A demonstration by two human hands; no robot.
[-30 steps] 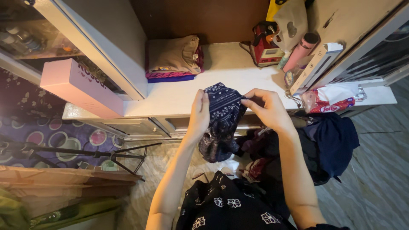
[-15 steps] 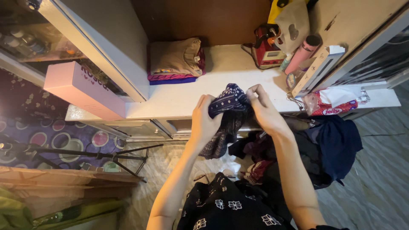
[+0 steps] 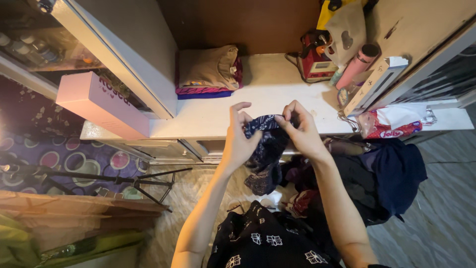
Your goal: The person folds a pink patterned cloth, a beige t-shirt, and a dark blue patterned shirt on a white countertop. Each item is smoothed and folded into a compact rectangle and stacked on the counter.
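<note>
Above white shelf [image 3: 208,116], fingers [image 3: 283,120] bunch soft patterned cloth [image 3: 265,149].

**Counting the things**

There are two hands, a left hand [image 3: 239,141] and a right hand [image 3: 301,130]. They hold one dark blue patterned cloth [image 3: 265,149]. On the shelf [image 3: 277,94] sits one stack of folded clothes [image 3: 208,72], one red machine [image 3: 317,62], one pink tube [image 3: 356,64] and one red and white packet [image 3: 391,124]. One long pink box [image 3: 101,104] lies at the left. One black tripod [image 3: 99,178] stands on the floor.
</note>
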